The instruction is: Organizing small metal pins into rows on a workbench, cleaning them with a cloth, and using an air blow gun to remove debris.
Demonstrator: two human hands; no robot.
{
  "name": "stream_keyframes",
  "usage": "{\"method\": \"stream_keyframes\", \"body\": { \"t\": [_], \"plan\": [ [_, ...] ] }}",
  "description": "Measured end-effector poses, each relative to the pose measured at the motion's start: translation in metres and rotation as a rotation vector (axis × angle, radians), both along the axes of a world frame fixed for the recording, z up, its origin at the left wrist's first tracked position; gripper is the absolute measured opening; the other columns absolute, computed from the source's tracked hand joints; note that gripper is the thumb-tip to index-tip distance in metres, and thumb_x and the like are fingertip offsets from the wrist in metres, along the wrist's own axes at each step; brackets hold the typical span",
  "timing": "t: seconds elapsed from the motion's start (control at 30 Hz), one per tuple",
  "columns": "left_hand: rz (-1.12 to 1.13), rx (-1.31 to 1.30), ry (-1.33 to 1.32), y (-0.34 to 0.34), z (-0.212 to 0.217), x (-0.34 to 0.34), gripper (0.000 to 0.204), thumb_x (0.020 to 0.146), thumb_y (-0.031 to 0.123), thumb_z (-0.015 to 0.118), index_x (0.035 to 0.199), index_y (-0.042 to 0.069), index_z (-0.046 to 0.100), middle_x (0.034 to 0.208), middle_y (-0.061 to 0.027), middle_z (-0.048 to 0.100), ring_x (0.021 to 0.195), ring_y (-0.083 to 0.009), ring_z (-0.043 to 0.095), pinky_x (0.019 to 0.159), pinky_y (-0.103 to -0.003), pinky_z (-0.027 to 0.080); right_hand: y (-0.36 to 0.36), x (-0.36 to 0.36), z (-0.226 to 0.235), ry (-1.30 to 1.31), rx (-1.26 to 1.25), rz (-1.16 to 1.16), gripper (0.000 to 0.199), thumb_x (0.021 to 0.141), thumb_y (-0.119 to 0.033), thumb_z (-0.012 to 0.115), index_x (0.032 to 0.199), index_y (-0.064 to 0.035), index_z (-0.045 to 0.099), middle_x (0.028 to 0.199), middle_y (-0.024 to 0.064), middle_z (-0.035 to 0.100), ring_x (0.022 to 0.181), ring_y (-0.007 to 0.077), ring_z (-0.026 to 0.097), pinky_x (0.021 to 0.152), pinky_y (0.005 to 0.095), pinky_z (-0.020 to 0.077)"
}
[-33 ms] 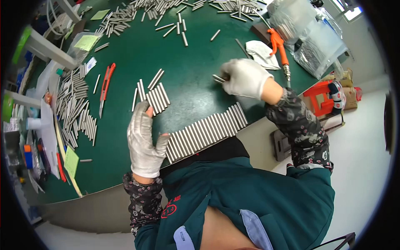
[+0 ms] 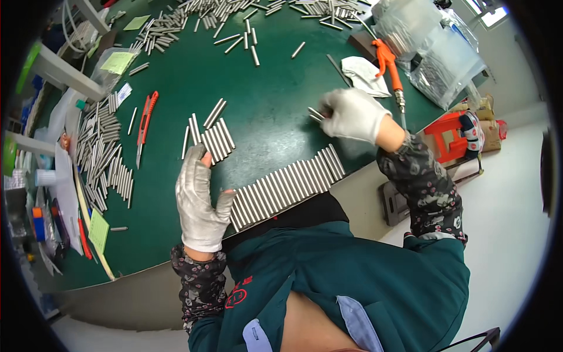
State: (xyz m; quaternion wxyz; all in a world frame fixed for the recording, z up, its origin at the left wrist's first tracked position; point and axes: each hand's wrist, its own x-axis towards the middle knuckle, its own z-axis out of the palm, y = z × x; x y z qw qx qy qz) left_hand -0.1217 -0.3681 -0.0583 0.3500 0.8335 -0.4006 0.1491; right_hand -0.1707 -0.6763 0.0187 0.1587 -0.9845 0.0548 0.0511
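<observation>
Short silvery metal pins lie side by side in a long slanting row (image 2: 287, 186) along the near table edge. My left hand (image 2: 202, 202), in a whitish glove with bare fingertips, lies with thumb and fingers apart at the row's left end. Its fingertips reach a smaller group of pins (image 2: 218, 141); whether they press on any is hard to tell. Above the row's right end, my gloved right hand (image 2: 356, 114) is closed on metal pins (image 2: 315, 114), whose ends stick out to the left. The fingers hide how many there are.
Loose pins (image 2: 217, 12) heap at the far edge, and another pile (image 2: 108, 146) lies left. A red utility knife (image 2: 146, 126) rests beside that pile. An orange air gun (image 2: 387, 61), white cloth (image 2: 365, 76) and plastic bags (image 2: 446, 61) occupy the far right.
My right hand has shifted slightly right and nearer with the pins in it. My left hand stays in place; the whole view has moved a little.
</observation>
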Motion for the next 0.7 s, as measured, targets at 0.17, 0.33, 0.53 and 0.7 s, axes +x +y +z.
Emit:
{"method": "stream_keyframes", "body": {
  "t": [0.17, 0.33, 0.53, 0.7],
  "plan": [
    [-0.02, 0.074, 0.012, -0.005, 0.004, -0.001, 0.068, 0.091, 0.051, 0.054, 0.135, -0.001, 0.045, 0.136, -0.02, 0.047, 0.124, -0.0384, 0.047, 0.104, -0.046, 0.037, -0.006, -0.069, -0.017, 0.071, 0.083, -0.239, 0.016, 0.074, -0.019, 0.06, 0.083, -0.0084, 0.068, 0.075, 0.0144, 0.067, 0.074, 0.0338, 0.065, 0.069, 0.0426, 0.0517],
    [-0.024, 0.038, -0.029, -0.005, 0.005, -0.002, 0.066, 0.091, 0.05, 0.054, 0.134, 0.0, 0.045, 0.137, -0.0201, 0.047, 0.125, -0.0396, 0.047, 0.103, -0.048, 0.037, -0.001, -0.091, -0.022, -0.1, 0.024, -0.268, 0.016, 0.078, -0.018, 0.065, 0.091, -0.0068, 0.066, 0.076, 0.0141, 0.066, 0.072, 0.0329, 0.064, 0.066, 0.0395, 0.0499],
    [-0.399, 0.326, -0.102, -0.056, 0.066, -0.016, 0.082, 0.07, 0.036, 0.077, 0.136, 0.001, 0.042, 0.134, -0.0202, 0.048, 0.128, -0.0391, 0.043, 0.107, -0.048, 0.033, 0.003, -0.103, -0.017, -0.105, 0.343, -0.243, 0.019, 0.079, -0.02, 0.061, 0.093, -0.0081, 0.067, 0.079, 0.012, 0.067, 0.076, 0.0321, 0.065, 0.069, 0.0431, 0.0509],
    [-0.659, 0.478, -0.03, -0.113, 0.058, -0.015, 0.111, 0.059, 0.036, 0.082, 0.145, -0.002, 0.024, 0.14, -0.0234, 0.04, 0.134, -0.042, 0.034, 0.113, -0.049, 0.025, 0.005, -0.11, -0.021, -0.109, 0.155, -0.154, 0.029, 0.07, -0.025, 0.072, 0.091, -0.0055, 0.065, 0.079, 0.0137, 0.064, 0.082, 0.0332, 0.063, 0.071, 0.0431, 0.0498]
  ]
}}
